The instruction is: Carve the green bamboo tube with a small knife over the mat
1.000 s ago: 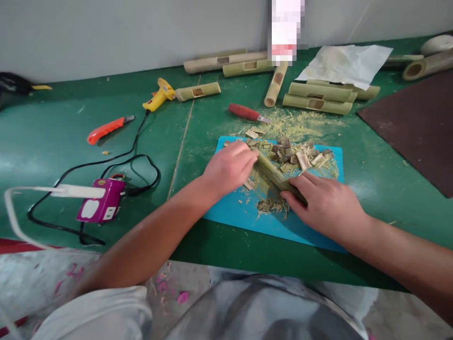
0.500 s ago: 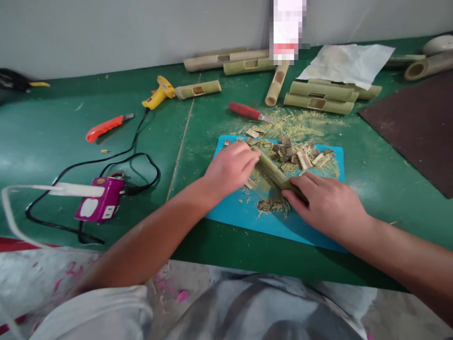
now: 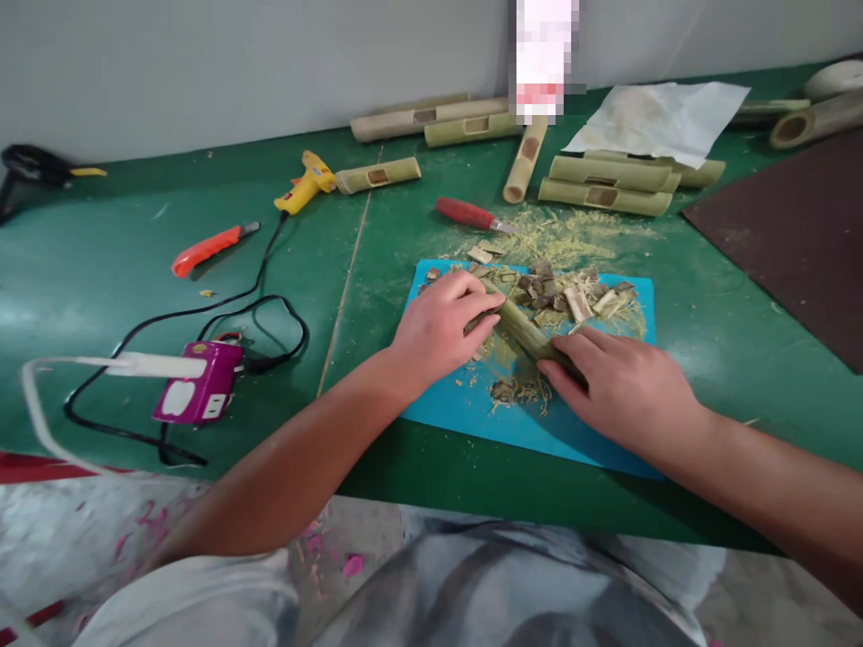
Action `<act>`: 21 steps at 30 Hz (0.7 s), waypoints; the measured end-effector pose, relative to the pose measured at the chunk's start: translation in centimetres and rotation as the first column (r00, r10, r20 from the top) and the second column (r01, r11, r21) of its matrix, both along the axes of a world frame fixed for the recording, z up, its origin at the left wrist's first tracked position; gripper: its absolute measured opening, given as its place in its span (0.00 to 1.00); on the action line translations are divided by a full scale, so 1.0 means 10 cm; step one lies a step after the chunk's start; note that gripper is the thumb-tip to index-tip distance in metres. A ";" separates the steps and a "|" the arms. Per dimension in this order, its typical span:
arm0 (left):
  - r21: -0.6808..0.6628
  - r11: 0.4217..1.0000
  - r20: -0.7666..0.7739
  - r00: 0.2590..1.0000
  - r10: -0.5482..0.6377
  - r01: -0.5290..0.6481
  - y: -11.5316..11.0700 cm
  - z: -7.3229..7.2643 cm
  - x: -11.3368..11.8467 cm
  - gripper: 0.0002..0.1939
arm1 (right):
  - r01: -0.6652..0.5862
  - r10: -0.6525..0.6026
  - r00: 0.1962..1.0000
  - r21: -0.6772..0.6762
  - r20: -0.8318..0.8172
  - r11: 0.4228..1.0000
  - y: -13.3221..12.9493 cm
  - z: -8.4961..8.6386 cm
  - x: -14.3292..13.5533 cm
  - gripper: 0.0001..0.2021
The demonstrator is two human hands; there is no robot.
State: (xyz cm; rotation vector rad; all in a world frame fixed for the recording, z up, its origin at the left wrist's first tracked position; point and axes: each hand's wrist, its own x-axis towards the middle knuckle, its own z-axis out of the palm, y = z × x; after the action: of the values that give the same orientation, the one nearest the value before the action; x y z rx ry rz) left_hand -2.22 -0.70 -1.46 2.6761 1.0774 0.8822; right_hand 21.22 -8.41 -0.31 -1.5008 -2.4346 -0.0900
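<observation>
A green bamboo tube lies slantwise above the blue sheet. My right hand is closed around its near end, thumb along the left side. My left hand curls over the far end, fingers bent onto the bamboo. A thin dark edge shows between those fingers, too small to name. Around the tube lie bamboo chips and fine shavings. The tube's underside and the ends under my hands are hidden.
A red-handled knife lies beyond the sheet. Several notched bamboo tubes lie farther back. To the left are an orange utility knife, a yellow glue gun and a purple power strip with cords. A brown board lies right.
My left hand has slid slightly right and nearer along the bamboo tube, and its fingers are spread a little more. My right hand keeps its hold. The view has shifted slightly.
</observation>
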 end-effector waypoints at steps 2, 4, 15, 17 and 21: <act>0.006 1.000 -0.005 1.000 0.015 -0.015 -0.01 0.01 0.00 0.10 | 0.006 -0.006 1.000 -0.029 0.006 1.000 0.00 0.01 0.00 0.17; 0.018 1.000 0.007 1.000 0.015 -0.015 -0.02 0.01 0.01 0.09 | 0.018 -0.017 1.000 -0.048 0.014 0.999 0.00 0.02 -0.01 0.17; -0.405 0.911 0.313 0.925 0.216 -0.076 -0.10 0.05 0.11 0.09 | 0.032 -0.030 0.999 -0.095 0.018 0.995 0.00 0.01 -0.01 0.18; -0.367 0.927 0.304 0.933 0.194 -0.073 -0.09 0.04 0.10 0.07 | 0.038 -0.036 0.999 -0.105 0.018 0.994 0.00 0.01 -0.01 0.18; -0.228 0.972 0.212 0.971 0.109 -0.060 -0.08 0.05 0.06 0.06 | 0.039 -0.038 0.999 -0.115 0.012 0.993 0.00 0.04 -0.02 0.18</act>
State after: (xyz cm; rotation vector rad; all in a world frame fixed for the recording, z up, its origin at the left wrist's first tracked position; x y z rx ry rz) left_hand -1.61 -1.47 -0.98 2.3048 1.1678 0.9863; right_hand 21.07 -8.37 0.07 -1.5999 -2.4568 0.0360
